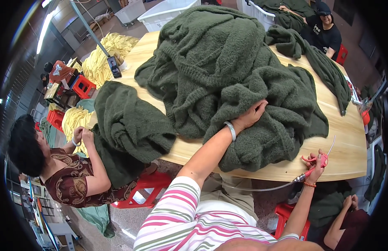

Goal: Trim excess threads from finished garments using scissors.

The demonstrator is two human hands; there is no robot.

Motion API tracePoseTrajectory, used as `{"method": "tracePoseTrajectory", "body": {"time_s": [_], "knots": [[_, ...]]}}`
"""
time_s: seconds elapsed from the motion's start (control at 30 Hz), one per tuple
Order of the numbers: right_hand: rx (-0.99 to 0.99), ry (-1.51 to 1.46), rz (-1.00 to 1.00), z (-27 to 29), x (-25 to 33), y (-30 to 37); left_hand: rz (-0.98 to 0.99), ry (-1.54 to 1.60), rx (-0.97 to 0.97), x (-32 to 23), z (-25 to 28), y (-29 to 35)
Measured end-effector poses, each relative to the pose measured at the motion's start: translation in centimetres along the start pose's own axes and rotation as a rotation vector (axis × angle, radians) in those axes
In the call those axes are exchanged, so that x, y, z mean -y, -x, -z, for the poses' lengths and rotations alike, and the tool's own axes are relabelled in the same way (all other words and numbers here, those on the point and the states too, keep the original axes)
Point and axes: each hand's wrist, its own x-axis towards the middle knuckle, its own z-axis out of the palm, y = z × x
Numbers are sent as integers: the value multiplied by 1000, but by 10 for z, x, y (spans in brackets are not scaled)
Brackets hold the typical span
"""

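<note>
A dark green knit garment [265,144] lies bunched on the near side of the table, against a large heap of similar knitwear [210,46]. My left hand [249,116], with a bangle at the wrist, is closed on a fold of this garment; its fingertips are partly hidden. Beside the garment, over the table's near right edge, my right hand [317,169] grips a red air blow gun [322,160]. The gun's thin metal nozzle [332,143] points away from me. A clear hose [265,189] runs from its rear fitting leftward, below the table edge.
The wooden table [349,144] has a curved edge. At left, a seated co-worker [72,175] handles another green garment [127,121]; other people sit far right and near right. A phone [114,67] stands at the left edge. Red stools [145,188] and white bins [168,14] surround the table.
</note>
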Motion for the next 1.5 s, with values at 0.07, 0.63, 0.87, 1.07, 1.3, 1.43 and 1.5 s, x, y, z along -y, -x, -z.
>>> {"method": "tracePoseTrajectory", "body": {"time_s": [0.07, 0.63, 0.87, 1.07, 1.3, 1.43, 1.5], "knots": [[-6, -2, 8, 0, 0, 1, -54, -4, -20, 5, -1, 2], [-37, -87, 10, -10, -11, -7, -37, -200, 58, -3, 15, -5], [-90, -242, -34, 10, -13, -1, -57, -202, 207, 2, -1, -11], [-52, -75, -98, -33, 7, 11, -60, -332, 53, 24, 41, 5], [-92, -216, -141, -30, 4, 6, -16, -264, 118, 17, 34, -6], [-60, -305, -160, -10, -19, -9, 20, -225, 210, 3, 21, -11], [-53, -215, -101, -8, -20, -13, 81, -213, 242, -20, 19, -13]]}}
